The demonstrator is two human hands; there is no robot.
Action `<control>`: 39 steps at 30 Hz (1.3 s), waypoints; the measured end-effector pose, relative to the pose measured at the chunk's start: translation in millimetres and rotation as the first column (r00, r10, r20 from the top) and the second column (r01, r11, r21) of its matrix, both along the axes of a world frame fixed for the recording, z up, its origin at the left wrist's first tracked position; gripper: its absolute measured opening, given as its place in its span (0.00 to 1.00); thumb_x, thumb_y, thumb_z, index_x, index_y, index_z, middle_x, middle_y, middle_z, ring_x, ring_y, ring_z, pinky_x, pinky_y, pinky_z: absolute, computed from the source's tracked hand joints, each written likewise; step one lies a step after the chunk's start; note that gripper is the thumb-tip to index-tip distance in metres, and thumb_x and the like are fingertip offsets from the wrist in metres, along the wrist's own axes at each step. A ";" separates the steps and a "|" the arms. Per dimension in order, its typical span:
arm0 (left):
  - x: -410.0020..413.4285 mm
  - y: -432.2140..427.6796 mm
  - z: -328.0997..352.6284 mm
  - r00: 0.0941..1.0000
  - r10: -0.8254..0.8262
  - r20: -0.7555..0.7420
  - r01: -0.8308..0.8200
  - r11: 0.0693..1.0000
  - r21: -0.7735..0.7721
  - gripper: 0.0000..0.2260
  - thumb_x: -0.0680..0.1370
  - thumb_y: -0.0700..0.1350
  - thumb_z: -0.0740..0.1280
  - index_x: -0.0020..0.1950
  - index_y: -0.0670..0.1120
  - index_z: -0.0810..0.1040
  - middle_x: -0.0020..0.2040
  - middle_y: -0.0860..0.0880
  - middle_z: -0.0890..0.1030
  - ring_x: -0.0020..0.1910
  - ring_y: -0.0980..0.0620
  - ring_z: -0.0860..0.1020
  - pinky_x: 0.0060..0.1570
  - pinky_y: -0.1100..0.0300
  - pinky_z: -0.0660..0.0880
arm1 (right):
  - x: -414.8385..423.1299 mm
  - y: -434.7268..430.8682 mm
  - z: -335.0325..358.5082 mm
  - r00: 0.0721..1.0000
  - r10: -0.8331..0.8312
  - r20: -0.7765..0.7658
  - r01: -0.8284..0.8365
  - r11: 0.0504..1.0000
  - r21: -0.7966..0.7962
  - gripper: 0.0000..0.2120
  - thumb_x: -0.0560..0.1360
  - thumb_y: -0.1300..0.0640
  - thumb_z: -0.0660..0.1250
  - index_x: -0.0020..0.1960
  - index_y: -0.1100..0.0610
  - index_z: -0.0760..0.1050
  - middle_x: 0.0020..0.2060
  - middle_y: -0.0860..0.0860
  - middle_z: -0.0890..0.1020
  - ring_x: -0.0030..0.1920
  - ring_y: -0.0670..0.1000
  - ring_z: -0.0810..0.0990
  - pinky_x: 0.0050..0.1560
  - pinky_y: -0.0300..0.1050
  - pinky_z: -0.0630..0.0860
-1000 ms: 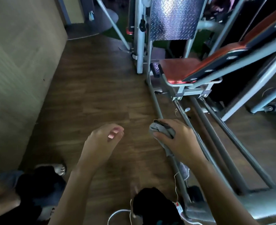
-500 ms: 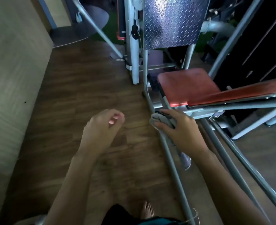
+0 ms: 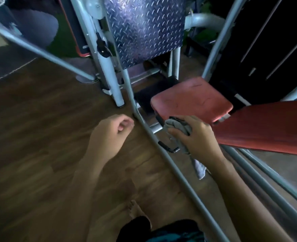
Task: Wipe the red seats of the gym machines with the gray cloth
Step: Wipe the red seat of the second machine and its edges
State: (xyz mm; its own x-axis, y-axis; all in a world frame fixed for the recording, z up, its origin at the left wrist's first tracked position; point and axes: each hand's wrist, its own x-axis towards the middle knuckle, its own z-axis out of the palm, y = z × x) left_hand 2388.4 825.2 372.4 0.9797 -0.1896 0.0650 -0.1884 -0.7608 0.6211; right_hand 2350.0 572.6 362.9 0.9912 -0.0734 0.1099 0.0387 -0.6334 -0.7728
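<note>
Below me runs a brown wooden floor (image 3: 39,137), and my bare foot (image 3: 133,212) stands on it near the bottom edge. Ahead stands a diamond-plate panel (image 3: 144,27), shiny and upright. Just left of it is a pale gray post (image 3: 109,72) carrying a black knob (image 3: 102,48). A slanted gray tube (image 3: 39,51) crosses the upper left and meets the floor near that post. A long gray rail (image 3: 175,165) runs diagonally from the panel's foot toward me. A curved pale pipe (image 3: 201,19) shows at upper right, beside a dark panel (image 3: 266,49).
</note>
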 end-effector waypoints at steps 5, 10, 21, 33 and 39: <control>128.5 -1.2 -2.7 0.987 -0.156 -0.044 0.157 0.987 0.039 0.09 0.81 0.52 0.66 0.56 0.51 0.83 0.50 0.58 0.83 0.49 0.57 0.81 0.51 0.49 0.80 | 79.8 2.8 -11.1 0.985 -0.171 -0.033 0.172 0.985 0.035 0.19 0.73 0.44 0.73 0.63 0.47 0.80 0.54 0.44 0.81 0.52 0.39 0.77 0.55 0.30 0.71; 247.2 -32.1 -20.8 0.947 -0.313 -0.076 0.319 0.944 0.087 0.08 0.82 0.54 0.64 0.56 0.55 0.82 0.50 0.58 0.82 0.48 0.61 0.79 0.48 0.50 0.80 | 150.1 -19.9 -42.0 0.932 -0.352 -0.081 0.359 0.928 0.098 0.21 0.74 0.43 0.72 0.64 0.48 0.79 0.56 0.45 0.82 0.55 0.44 0.80 0.58 0.48 0.78; 443.0 -135.1 -118.0 0.821 -0.510 -0.258 0.535 0.844 0.034 0.07 0.82 0.47 0.66 0.56 0.52 0.83 0.54 0.58 0.81 0.52 0.60 0.79 0.50 0.65 0.75 | 293.5 -50.7 -154.1 0.784 -0.563 -0.261 0.600 0.796 0.086 0.20 0.75 0.44 0.70 0.66 0.47 0.77 0.54 0.46 0.79 0.52 0.47 0.79 0.53 0.46 0.77; 574.5 -194.1 -391.1 0.702 -0.603 -0.378 0.628 0.775 -0.071 0.16 0.85 0.47 0.60 0.71 0.46 0.75 0.70 0.45 0.74 0.68 0.47 0.74 0.70 0.47 0.71 | 394.1 -34.0 -367.2 0.620 -0.714 -0.327 0.658 0.699 -0.278 0.25 0.79 0.47 0.66 0.75 0.47 0.67 0.72 0.47 0.67 0.66 0.57 0.69 0.65 0.54 0.70; 572.9 -196.2 -456.8 0.800 -0.594 -0.084 0.554 0.785 -0.276 0.14 0.85 0.40 0.60 0.68 0.47 0.79 0.65 0.55 0.72 0.64 0.57 0.71 0.67 0.66 0.66 | 435.3 -23.9 -428.5 0.370 -0.927 -0.058 0.858 0.365 -0.362 0.23 0.79 0.41 0.63 0.71 0.48 0.71 0.70 0.47 0.71 0.60 0.57 0.69 0.62 0.55 0.68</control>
State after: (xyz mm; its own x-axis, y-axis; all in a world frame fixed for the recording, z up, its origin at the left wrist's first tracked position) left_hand 2961.3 628.9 -84.3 0.6935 -0.7197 0.0322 -0.4293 -0.3770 0.8207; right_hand 2785.2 548.6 -65.6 0.3429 -0.9367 0.0710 -0.8046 -0.3319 -0.4923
